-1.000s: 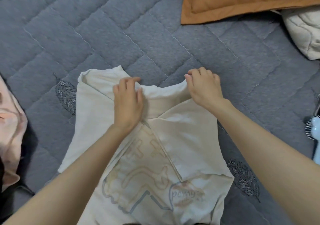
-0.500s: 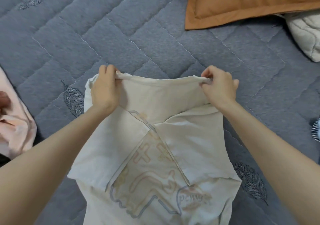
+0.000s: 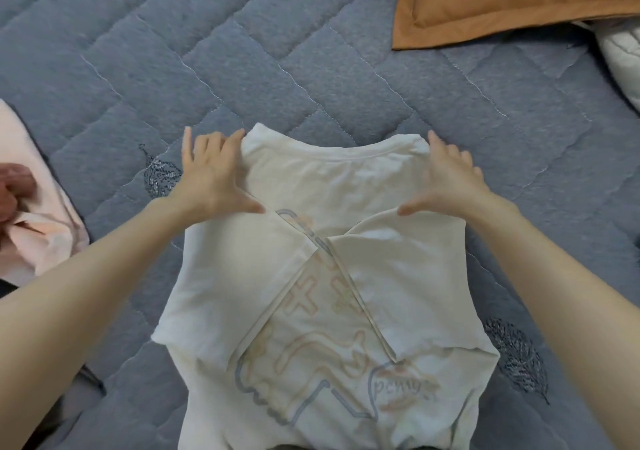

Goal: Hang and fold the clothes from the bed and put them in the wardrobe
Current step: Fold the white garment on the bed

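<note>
A cream T-shirt (image 3: 332, 190) with a faint printed design lies flat on the grey quilted bed (image 3: 242, 68), both sleeves folded inward so they meet in a V over the print. My left hand (image 3: 211, 176) lies on the shirt's left shoulder, fingers spread, thumb pointing toward the middle. On the right shoulder my right hand (image 3: 446, 176) rests the same way, fingers straight. The collar edge runs between the two hands.
A pale pink garment (image 3: 38, 217) lies at the left edge of the bed. An orange pillow (image 3: 502, 2) sits at the top right, with a white padded item (image 3: 620, 51) beside it at the right edge.
Both hands have let go of the collar edge they pinched and moved apart to the shoulders, fingers now spread flat. The shirt's top lies smoother and wider on the bed.
</note>
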`<state>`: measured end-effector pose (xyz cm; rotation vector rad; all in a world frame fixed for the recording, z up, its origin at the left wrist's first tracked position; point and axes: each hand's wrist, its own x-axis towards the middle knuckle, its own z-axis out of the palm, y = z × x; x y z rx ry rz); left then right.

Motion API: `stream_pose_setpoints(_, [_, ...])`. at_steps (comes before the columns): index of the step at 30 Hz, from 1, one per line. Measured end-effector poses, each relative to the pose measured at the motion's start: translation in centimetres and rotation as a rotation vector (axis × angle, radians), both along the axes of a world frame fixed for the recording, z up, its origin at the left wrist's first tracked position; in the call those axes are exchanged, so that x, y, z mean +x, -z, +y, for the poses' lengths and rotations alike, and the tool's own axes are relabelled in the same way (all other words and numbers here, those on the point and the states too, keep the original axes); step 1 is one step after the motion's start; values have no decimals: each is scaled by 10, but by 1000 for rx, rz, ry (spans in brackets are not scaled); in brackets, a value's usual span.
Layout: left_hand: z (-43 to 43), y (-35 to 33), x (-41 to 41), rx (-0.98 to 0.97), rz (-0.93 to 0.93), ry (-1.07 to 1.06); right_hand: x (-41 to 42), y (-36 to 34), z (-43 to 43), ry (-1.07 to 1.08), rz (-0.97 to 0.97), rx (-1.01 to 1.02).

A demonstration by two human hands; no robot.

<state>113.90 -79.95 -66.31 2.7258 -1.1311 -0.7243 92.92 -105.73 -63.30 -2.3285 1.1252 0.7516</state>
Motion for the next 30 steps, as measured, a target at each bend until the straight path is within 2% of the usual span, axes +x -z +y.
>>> stream_pose_setpoints(3, [7, -2, -3, 3, -91, 124, -14, 3, 18, -99, -21, -199])
stream_pose_setpoints(6, [13, -8, -14, -93, -176, 151, -30, 0, 33, -116, -178, -358])
stream_pose_setpoints(10, [38, -24, -36, -258, -339, 225, -57, -13, 49, 10, -359, -377])
stream_pose_setpoints(13, [64, -33, -58, -252, -463, 426, -85, -21, 66, 43, -430, -403])
stream_pose_setpoints(15, [83, -38, -76, -215, -512, 481, -106, -22, 82, 24, -448, -426])
stream_pose_setpoints(20, [134, -49, -137, -139, -517, 385, -166, -23, 126, -68, -459, -443])
stream_pose_setpoints(23, [167, -45, -173, -19, -427, 350, -205, -19, 149, -237, -382, -377])
stream_pose_setpoints(26, [194, -39, -208, 56, -375, 364, -242, -6, 167, -401, -139, -286])
stream_pose_setpoints(28, [212, -33, -227, 114, -338, 375, -264, 2, 177, -439, -38, -175])
stream_pose_setpoints(30, [225, -29, -243, 178, -294, 337, -277, 6, 184, -410, -21, -54])
